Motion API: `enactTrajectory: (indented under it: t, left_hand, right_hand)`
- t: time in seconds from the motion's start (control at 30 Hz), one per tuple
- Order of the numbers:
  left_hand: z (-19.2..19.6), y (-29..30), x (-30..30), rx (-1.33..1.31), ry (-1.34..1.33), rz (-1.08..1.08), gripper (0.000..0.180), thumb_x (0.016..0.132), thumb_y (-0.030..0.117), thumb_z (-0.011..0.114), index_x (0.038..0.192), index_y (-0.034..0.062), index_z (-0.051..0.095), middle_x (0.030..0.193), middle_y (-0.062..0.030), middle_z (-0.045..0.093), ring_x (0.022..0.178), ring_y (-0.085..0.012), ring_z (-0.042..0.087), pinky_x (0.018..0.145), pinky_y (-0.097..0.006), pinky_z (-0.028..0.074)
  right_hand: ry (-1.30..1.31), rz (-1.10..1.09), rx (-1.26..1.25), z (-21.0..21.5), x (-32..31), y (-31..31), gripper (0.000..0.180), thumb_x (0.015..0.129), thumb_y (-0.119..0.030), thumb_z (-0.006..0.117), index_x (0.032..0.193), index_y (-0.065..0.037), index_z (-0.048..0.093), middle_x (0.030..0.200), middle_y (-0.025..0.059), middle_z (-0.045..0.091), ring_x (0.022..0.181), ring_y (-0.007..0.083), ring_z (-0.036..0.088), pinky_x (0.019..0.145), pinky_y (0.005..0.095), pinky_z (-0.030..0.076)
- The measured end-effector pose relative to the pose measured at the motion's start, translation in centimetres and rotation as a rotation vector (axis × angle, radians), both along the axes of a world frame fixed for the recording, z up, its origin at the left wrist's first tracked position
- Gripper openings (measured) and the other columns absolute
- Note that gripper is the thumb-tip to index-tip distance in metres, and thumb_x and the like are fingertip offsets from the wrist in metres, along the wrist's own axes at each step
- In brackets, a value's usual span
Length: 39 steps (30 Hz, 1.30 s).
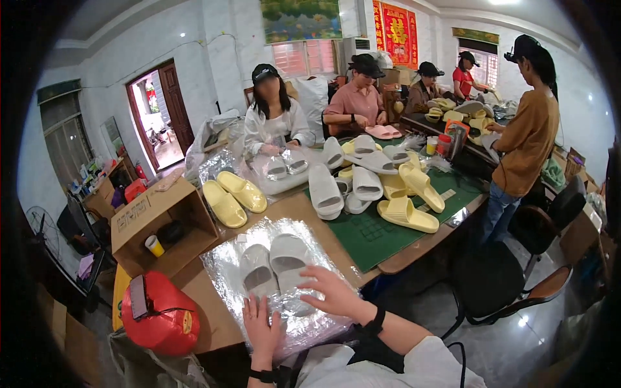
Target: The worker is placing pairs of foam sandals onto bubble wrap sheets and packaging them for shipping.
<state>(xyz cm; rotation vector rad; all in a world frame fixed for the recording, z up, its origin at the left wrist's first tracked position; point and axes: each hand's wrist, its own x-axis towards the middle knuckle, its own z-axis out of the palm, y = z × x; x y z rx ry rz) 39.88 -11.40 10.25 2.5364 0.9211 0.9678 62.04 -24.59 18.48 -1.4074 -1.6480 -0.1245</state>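
Note:
A pair of grey slide sandals (289,253) lies side by side on clear plastic bags (223,258), heels toward me. My left hand (261,328) rests near the heel of the left sandal, fingers stretched out and apart. Over the right sandal's heel end reaches my right hand (332,292), its fingers spread and nothing gripped in them. Whether the sandals are inside the top bag or only on it, I cannot tell. Just beyond lies a pair of yellow slide sandals (234,199).
At the left stand an open cardboard box (162,216) and a red shiny bag (160,313). Loose grey and yellow sandals (369,184) pile on a green mat (362,242). Several people work around the tables; one across (278,123) handles bagged sandals. A black chair (495,281) stands right.

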Motion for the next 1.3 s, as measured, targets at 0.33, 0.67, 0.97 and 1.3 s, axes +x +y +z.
enactTrajectory:
  t: [0.33, 0.67, 0.97, 1.3]
  left_hand:
    - [-0.3, -0.2, 0.2, 0.049, 0.000, 0.001, 0.056, 0.088, 0.031, 0.064, 0.137, 0.0067, 0.056, 0.157, -0.0214, 0.036, 0.145, -0.0444, 0.029, 0.118, -0.056, 0.022]
    - [-0.3, -0.2, 0.4, 0.040, 0.013, 0.010, 0.057, 0.088, 0.033, 0.064, 0.139, 0.0068, 0.056, 0.157, -0.0208, 0.035, 0.144, -0.0447, 0.030, 0.118, -0.056, 0.022]
    - [-0.3, -0.3, -0.1, 0.050, 0.027, 0.008, 0.057, 0.089, 0.032, 0.064, 0.139, 0.0069, 0.055, 0.158, -0.0198, 0.035, 0.145, -0.0438, 0.030, 0.117, -0.055, 0.024]
    - [0.2, -0.3, 0.3, 0.037, 0.021, 0.003, 0.057, 0.089, 0.031, 0.064, 0.139, 0.0065, 0.055, 0.157, -0.0210, 0.035, 0.145, -0.0447, 0.030, 0.117, -0.055, 0.023]
  right_hand:
    - [0.302, -0.152, -0.315, -5.9, 0.6, 2.1, 0.018, 0.088, -0.025, 0.068, 0.094, -0.007, 0.068, 0.075, 0.0101, 0.060, 0.074, 0.0277, 0.059, 0.066, 0.0392, 0.047]
    - [0.312, -0.174, -0.223, -7.0, 0.7, 2.4, 0.017, 0.088, -0.023, 0.069, 0.093, -0.007, 0.067, 0.074, 0.0095, 0.057, 0.071, 0.0273, 0.056, 0.065, 0.0393, 0.046]
    - [0.334, -0.171, -0.191, -6.8, 0.3, 2.3, 0.016, 0.088, -0.022, 0.069, 0.093, -0.007, 0.067, 0.074, 0.0091, 0.057, 0.070, 0.0270, 0.056, 0.065, 0.0390, 0.046]
    - [0.329, -0.185, -0.188, -7.4, 0.8, 2.7, 0.013, 0.087, -0.021, 0.070, 0.093, -0.009, 0.068, 0.073, 0.0070, 0.055, 0.068, 0.0249, 0.055, 0.063, 0.0375, 0.045]
